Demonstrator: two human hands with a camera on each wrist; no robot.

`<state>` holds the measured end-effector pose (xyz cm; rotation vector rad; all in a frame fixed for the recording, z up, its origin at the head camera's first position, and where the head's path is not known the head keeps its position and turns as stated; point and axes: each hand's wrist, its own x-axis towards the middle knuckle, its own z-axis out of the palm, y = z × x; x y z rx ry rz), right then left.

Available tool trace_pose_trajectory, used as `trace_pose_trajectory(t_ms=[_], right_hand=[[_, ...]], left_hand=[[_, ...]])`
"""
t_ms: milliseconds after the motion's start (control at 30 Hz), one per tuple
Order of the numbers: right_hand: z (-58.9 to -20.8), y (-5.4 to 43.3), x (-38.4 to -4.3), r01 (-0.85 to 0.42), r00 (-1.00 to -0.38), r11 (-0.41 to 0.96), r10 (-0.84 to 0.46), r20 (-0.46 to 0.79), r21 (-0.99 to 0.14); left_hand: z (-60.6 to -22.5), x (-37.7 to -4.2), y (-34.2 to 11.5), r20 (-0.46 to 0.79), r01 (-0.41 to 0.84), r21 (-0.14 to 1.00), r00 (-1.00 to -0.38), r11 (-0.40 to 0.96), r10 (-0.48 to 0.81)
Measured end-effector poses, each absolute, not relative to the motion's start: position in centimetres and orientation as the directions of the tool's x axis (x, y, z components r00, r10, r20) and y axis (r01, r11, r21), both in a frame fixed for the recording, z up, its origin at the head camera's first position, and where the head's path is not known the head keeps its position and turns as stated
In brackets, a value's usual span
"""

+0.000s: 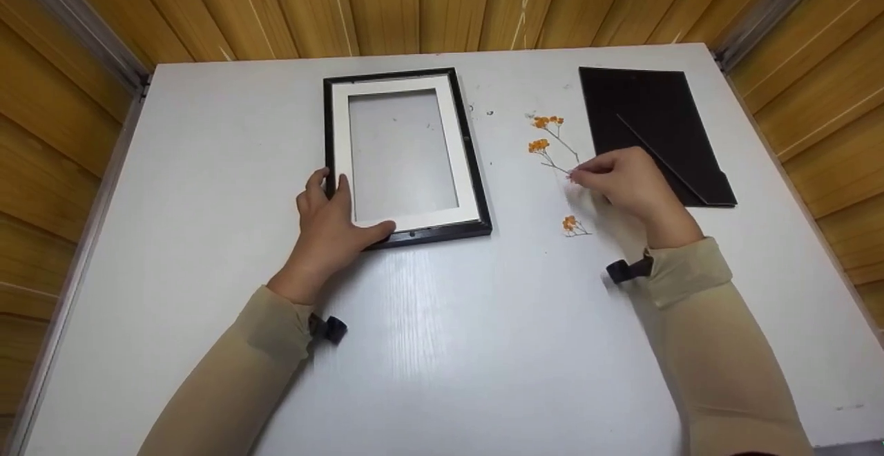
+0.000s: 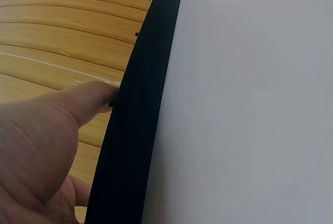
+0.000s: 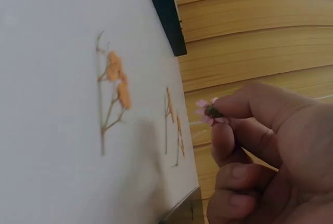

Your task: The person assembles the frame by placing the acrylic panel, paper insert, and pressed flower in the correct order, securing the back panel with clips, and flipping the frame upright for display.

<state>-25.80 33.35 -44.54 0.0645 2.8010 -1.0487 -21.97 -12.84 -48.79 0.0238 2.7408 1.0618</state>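
Observation:
A black picture frame (image 1: 476, 166) with a white mat (image 1: 400, 86) lies on the table. My left hand (image 1: 331, 228) rests on its near left corner, thumb over the near edge, index finger on the mat's left side, other fingers beside the frame. In the left wrist view the thumb touches the top of the frame's black side (image 2: 135, 99). My right hand (image 1: 625, 179) pinches a small pink flower (image 3: 209, 112) between thumb and forefinger, above the table. Dried sprigs with orange blossoms (image 1: 548, 122) lie close by, one orange sprig (image 1: 570, 224) nearer to me.
At the far right a black backing board (image 1: 639, 90) with its stand flap lies flat. Small dark specks (image 1: 489, 112) dot the white table (image 1: 228, 131) right of the frame. Wooden-slat walls (image 1: 387, 7) rise at the back and sides.

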Motion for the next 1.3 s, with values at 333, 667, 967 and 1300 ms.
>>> trace_pose_trajectory(t_ms=[333,667,967,1300], right_hand=[[-40.2,26.7,-30.2,-0.005,-0.971,0.687,-0.178,-0.161,-0.727],[-40.3,19.6,-35.3,0.032,-0.941,0.644,-0.239,-0.241,-0.765],[-41.5,14.6,-37.4,0.086,-0.917,0.567,-0.276,-0.288,-0.819],[-42.4,10.8,-39.0,0.135,-0.872,0.600,-0.306,-0.382,-0.788]], left_hand=[[-49.3,-22.0,-11.7,-0.166,-0.042,0.658,-0.982,0.752,0.091],[-49.2,-21.9,-10.3,-0.157,-0.026,0.658,-0.982,0.752,0.104],[-49.2,-21.6,-9.6,-0.158,-0.018,0.653,-0.981,0.757,0.113],[-49.0,-21.4,-9.2,-0.156,-0.017,0.656,-0.981,0.755,0.114]])
